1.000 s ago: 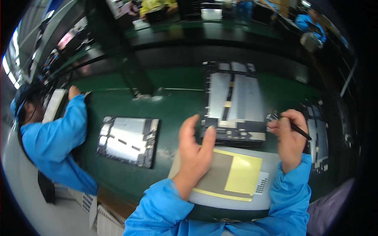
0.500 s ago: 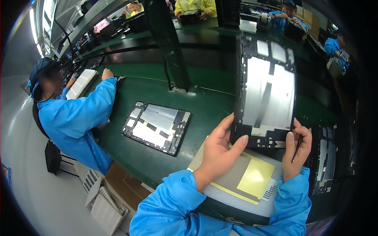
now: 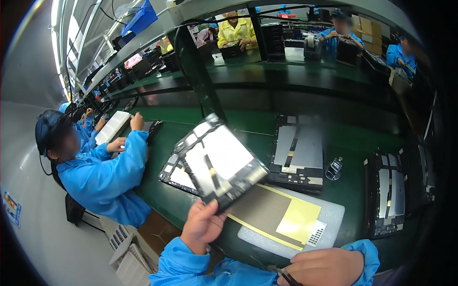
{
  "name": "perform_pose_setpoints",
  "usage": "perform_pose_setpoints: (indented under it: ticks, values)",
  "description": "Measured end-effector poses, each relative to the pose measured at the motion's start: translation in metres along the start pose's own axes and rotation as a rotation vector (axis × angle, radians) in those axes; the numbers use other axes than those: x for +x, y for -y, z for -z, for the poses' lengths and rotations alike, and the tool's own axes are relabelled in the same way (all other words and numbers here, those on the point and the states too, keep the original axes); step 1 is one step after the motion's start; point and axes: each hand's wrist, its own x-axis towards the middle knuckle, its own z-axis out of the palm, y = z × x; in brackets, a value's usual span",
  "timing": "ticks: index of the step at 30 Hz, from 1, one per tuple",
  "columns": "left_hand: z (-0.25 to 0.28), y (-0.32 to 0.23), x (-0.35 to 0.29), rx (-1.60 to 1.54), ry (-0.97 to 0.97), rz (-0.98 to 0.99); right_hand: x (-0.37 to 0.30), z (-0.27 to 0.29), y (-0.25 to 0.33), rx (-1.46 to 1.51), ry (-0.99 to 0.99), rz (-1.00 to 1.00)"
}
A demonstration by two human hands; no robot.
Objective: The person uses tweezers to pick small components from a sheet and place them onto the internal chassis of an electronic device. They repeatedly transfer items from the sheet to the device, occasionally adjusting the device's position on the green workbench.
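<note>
My left hand (image 3: 205, 224) grips the near corner of a tablet-like panel frame (image 3: 224, 152), black-edged with a silvery-white middle. It is tilted and somewhat blurred, raised over another panel frame (image 3: 172, 177) lying on the green bench. My right hand (image 3: 329, 264) is closed near the lower edge, with dark tweezers (image 3: 288, 277) sticking out from its fingers. Between my hands lies a brown-grey sheet (image 3: 262, 209) bordered in yellow, with a yellow square (image 3: 299, 218), on a white foam pad (image 3: 334, 214).
Ahead stands a stack of panel frames (image 3: 305, 148), beside a small metal device (image 3: 334, 168). More frames (image 3: 384, 190) are stacked at the right. A green post (image 3: 202, 90) rises from the bench. A co-worker in blue (image 3: 100, 167) sits at the left; others work across the bench.
My left hand has carried the panel frame left and tilted it over the other one. My right hand has let go of it and drawn back to the lower edge with the tweezers.
</note>
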Motion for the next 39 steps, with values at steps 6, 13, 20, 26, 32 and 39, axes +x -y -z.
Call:
perform_pose_setpoints:
  ticks: [6, 13, 20, 26, 32, 39]
  values:
    - [0.038, -0.014, 0.032, 0.142, -0.503, -0.142, -0.005, -0.018, 0.004, 0.196, -0.017, 0.018]
    - [0.047, -0.051, 0.024, 1.270, -0.725, 0.168, -0.005, -0.021, 0.012, 0.045, 0.111, -0.105]
    - [-0.042, -0.027, -0.002, 1.730, 0.475, -0.214, -0.016, 0.007, 0.035, 0.023, -0.020, -0.285]
    - [-0.095, 0.053, 0.030, 1.495, 1.152, -0.365, -0.061, 0.038, 0.009, 0.593, -0.052, -1.163]
    - [-0.094, 0.091, 0.042, 1.548, 1.172, -0.394, -0.125, -0.035, -0.025, 0.548, -0.924, -1.417]
    - [-0.092, 0.092, 0.038, 1.599, 1.123, -0.415, -0.122, -0.037, -0.036, 0.350, -0.781, -1.368]
